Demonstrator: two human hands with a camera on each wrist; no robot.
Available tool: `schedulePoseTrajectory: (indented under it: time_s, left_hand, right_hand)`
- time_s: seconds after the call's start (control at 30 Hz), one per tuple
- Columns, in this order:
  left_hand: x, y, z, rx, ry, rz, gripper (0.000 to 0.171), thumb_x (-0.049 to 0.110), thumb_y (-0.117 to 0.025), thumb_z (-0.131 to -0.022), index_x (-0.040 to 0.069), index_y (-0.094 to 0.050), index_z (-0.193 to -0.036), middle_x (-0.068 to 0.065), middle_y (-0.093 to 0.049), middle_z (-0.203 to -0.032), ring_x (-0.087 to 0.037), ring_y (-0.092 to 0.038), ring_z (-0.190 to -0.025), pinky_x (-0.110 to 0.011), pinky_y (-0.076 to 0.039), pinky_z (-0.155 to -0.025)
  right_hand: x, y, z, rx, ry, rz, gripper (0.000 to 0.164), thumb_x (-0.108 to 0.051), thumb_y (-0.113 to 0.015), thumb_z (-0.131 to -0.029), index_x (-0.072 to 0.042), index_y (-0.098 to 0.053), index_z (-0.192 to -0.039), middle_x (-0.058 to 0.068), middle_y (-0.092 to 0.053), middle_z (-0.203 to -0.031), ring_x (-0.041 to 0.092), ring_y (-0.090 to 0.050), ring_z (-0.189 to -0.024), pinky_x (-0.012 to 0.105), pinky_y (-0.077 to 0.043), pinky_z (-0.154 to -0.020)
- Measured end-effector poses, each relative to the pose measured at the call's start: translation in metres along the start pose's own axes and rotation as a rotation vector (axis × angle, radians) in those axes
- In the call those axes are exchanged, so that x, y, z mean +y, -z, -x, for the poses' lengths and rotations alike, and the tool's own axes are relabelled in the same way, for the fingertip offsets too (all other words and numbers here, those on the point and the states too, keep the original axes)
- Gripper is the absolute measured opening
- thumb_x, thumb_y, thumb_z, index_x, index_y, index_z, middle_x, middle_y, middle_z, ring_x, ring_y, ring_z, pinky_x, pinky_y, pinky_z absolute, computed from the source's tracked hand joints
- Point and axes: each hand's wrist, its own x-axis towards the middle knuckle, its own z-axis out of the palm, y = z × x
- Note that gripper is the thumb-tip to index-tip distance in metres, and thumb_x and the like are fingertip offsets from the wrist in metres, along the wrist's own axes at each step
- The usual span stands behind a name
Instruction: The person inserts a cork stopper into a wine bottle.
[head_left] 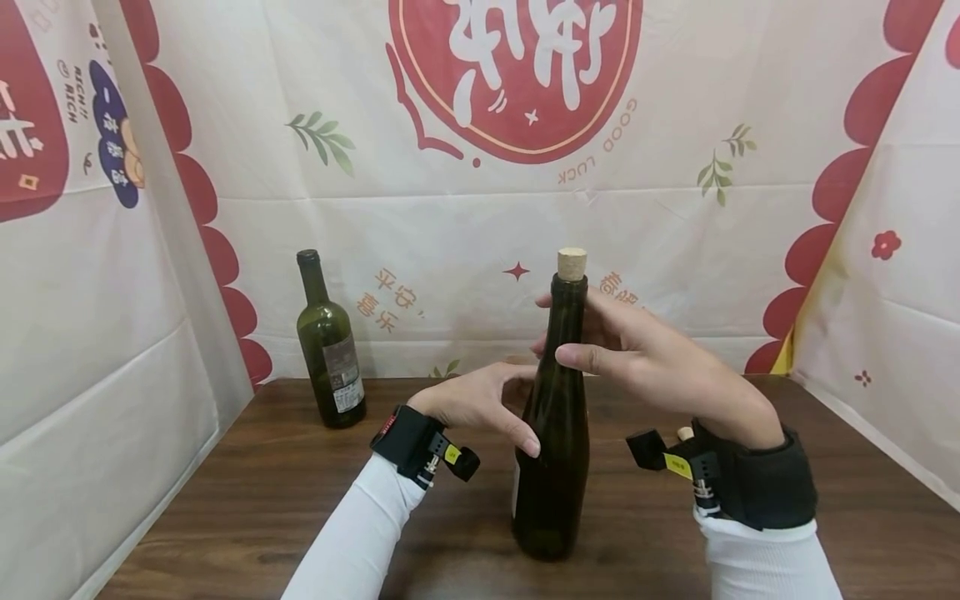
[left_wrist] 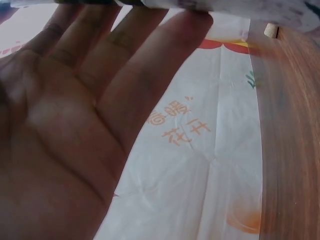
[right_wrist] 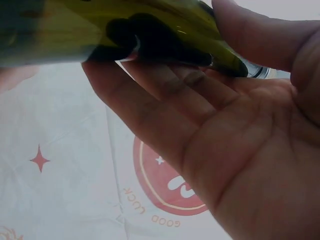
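Note:
A dark green wine bottle stands on the wooden table in front of me, with a cork sticking up from its mouth. My left hand holds its body from the left, thumb across the front and fingers behind. Higher up, my right hand holds the neck and shoulder from the right, thumb in front. In the right wrist view, fingers lie along the far side of the green glass. The left wrist view shows the palm and fingers reaching to the bottle's pale label.
A second green wine bottle with a label stands at the back left of the table. Another cork lies on the table to the right, mostly hidden by the right wrist strap in the head view. Printed cloth hangs behind and at both sides.

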Motion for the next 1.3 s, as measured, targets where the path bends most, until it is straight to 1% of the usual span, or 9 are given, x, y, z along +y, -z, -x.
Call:
schedulePoseTrajectory:
  time_s: [0.17,0.27,0.37,0.47,0.63,0.8,1.0,1.17,1.3]
  left_hand:
    - [0.001,0.003,0.003,0.028,0.028,-0.012,0.065,0.014,-0.082,-0.092,0.006,-0.054,-0.149,-0.008,-0.068,-0.13,-0.024,-0.064,-0.12,-0.047,-0.052,-0.106]
    - [0.002,0.003,0.007,0.064,0.093,-0.017,0.06,0.017,-0.079,-0.094,0.007,-0.056,-0.148,-0.007,-0.069,-0.13,-0.023,-0.065,-0.121,-0.047,-0.054,-0.103]
    - [0.003,0.005,0.011,0.128,0.176,-0.091,0.051,0.021,-0.077,-0.097,0.01,-0.06,-0.144,-0.002,-0.07,-0.129,-0.02,-0.065,-0.122,-0.045,-0.057,-0.1]
    - [0.004,0.007,0.014,0.196,0.244,-0.222,0.045,0.028,-0.077,-0.098,0.015,-0.065,-0.14,0.004,-0.071,-0.128,-0.018,-0.064,-0.125,-0.04,-0.055,-0.102]
    - [-0.001,0.012,0.021,0.312,0.307,-0.386,0.046,0.036,-0.077,-0.099,0.015,-0.068,-0.139,0.003,-0.072,-0.129,-0.019,-0.063,-0.127,-0.039,-0.05,-0.105]
    - [-0.001,0.02,0.028,0.511,0.334,-0.465,0.053,0.04,-0.077,-0.098,0.015,-0.066,-0.143,-0.002,-0.068,-0.139,-0.023,-0.061,-0.131,-0.046,-0.049,-0.109]
    - [0.006,0.027,0.038,0.8,0.273,-0.507,0.064,0.032,-0.075,-0.101,0.007,-0.052,-0.155,-0.015,-0.053,-0.157,-0.035,-0.048,-0.145,-0.054,-0.041,-0.116]
    - [0.011,0.031,0.045,0.984,0.249,-0.56,0.068,0.025,-0.074,-0.102,0.007,-0.044,-0.16,-0.016,-0.043,-0.164,-0.035,-0.038,-0.152,-0.054,-0.036,-0.12]
    - [0.014,0.034,0.048,1.122,0.242,-0.655,0.071,0.022,-0.075,-0.101,0.005,-0.041,-0.161,-0.018,-0.042,-0.164,-0.037,-0.038,-0.151,-0.055,-0.034,-0.12]
  right_hand:
    - [0.005,0.001,-0.003,0.015,0.023,0.006,0.055,-0.006,-0.062,-0.107,-0.007,-0.041,-0.158,0.009,-0.071,-0.123,0.025,-0.069,-0.116,0.034,-0.056,-0.097]
    - [0.008,0.002,-0.005,0.039,0.024,0.027,0.057,-0.005,-0.062,-0.107,-0.004,-0.04,-0.159,0.011,-0.071,-0.122,0.025,-0.069,-0.115,0.029,-0.054,-0.098]
    - [0.012,0.003,-0.006,0.073,0.008,0.045,0.057,-0.004,-0.062,-0.106,-0.002,-0.039,-0.158,0.014,-0.071,-0.123,0.027,-0.069,-0.115,0.026,-0.054,-0.097]
    - [0.016,0.005,-0.006,0.103,-0.03,0.054,0.056,-0.005,-0.061,-0.107,-0.002,-0.038,-0.158,0.016,-0.071,-0.125,0.029,-0.069,-0.118,0.032,-0.055,-0.099]
    - [0.021,0.007,-0.005,0.117,-0.068,0.055,0.058,-0.009,-0.062,-0.108,-0.005,-0.037,-0.16,0.018,-0.071,-0.13,0.032,-0.067,-0.124,0.051,-0.053,-0.103]
    - [0.023,0.008,-0.006,0.125,-0.073,0.039,0.06,-0.009,-0.064,-0.107,-0.006,-0.037,-0.161,0.018,-0.071,-0.131,0.032,-0.067,-0.125,0.05,-0.053,-0.103]
    - [0.027,0.009,-0.008,0.155,-0.091,0.063,0.061,-0.011,-0.065,-0.107,-0.008,-0.037,-0.161,0.016,-0.072,-0.128,0.03,-0.067,-0.123,0.055,-0.052,-0.104]
    - [0.033,0.01,-0.009,0.186,-0.128,0.059,0.061,-0.011,-0.065,-0.107,-0.008,-0.038,-0.161,0.019,-0.071,-0.129,0.033,-0.067,-0.124,0.057,-0.051,-0.105]
    - [0.039,0.012,-0.01,0.216,-0.158,0.065,0.062,-0.014,-0.066,-0.106,-0.01,-0.037,-0.161,0.02,-0.069,-0.132,0.034,-0.067,-0.122,0.059,-0.051,-0.105]
